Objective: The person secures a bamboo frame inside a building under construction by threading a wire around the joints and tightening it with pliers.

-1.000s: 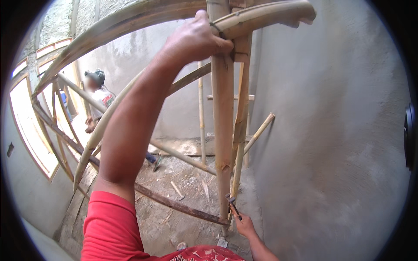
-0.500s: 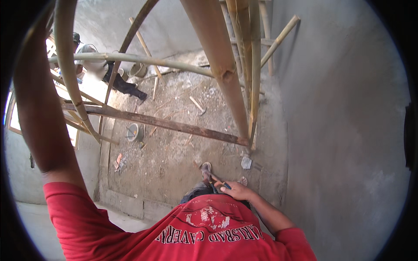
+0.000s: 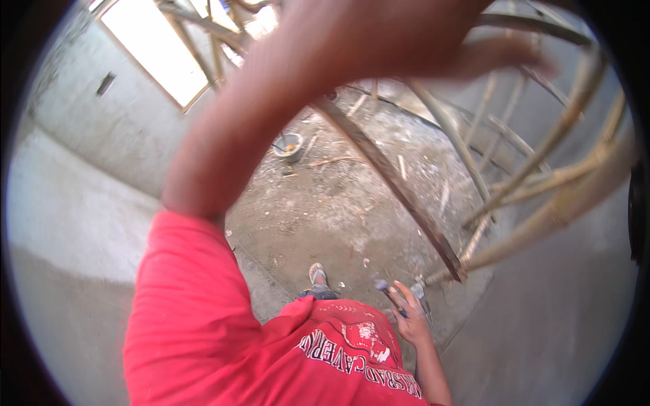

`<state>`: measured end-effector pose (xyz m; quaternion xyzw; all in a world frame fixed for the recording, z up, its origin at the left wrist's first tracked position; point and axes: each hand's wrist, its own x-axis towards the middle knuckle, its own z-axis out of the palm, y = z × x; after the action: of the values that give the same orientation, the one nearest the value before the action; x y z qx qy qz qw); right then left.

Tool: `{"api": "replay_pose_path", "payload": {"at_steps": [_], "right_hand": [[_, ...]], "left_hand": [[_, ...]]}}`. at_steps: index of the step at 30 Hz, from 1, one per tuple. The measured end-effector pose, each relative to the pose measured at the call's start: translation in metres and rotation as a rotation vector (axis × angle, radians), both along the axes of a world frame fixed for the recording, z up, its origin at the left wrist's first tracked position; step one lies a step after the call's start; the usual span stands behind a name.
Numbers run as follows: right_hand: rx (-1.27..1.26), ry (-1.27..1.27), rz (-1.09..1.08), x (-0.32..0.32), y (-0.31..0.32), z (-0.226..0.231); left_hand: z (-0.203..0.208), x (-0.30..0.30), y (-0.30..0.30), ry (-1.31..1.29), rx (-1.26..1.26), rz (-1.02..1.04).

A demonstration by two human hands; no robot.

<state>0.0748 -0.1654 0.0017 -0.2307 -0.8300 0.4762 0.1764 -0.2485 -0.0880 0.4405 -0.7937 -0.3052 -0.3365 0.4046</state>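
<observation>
Swung across the view since the earlier frame, the blurred left hand (image 3: 406, 34) shows no clear grip; the right hand (image 3: 412, 321) holds a dark-handled metal hammer (image 3: 393, 298). Along the brown dirt floor's (image 3: 291, 230) right edge, pale round bamboo poles (image 3: 562, 210) already stand framed; what remains is unclear.

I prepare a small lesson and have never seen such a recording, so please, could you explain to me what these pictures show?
No machine is here, only a person in a red shirt working bare-handed. A wide fisheye camera on the head looks down, so straight edges bend. The left hand is raised near the camera and blurred; I cannot tell whether it holds anything. The right hand, lower down, holds what looks like a hammer. On the rough ground are a grey bucket and wood scraps. A dark plank slants across the view, with pale bamboo poles toward the right.
</observation>
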Motion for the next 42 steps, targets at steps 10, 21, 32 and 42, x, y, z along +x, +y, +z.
{"api": "replay_pose_path", "payload": {"at_steps": [10, 21, 32, 42], "right_hand": [[-0.237, 0.056, 0.215, -0.324, -0.035, 0.033], [-0.586, -0.515, 0.226, -0.589, -0.064, -0.091], [-0.147, -1.371, 0.298, -0.752, 0.073, -0.311], [0.380, -1.075, 0.831, -1.089, -0.008, -0.280]], "left_hand": [[-0.418, -0.180, -0.298, -1.642, -1.112, 0.216], [-0.475, -0.315, -0.382, -1.761, -1.627, -0.169], [-0.556, -0.514, -0.503, -1.916, -1.926, 0.835], [-0.583, -0.663, -0.512, -2.112, -1.348, 1.657]]}}
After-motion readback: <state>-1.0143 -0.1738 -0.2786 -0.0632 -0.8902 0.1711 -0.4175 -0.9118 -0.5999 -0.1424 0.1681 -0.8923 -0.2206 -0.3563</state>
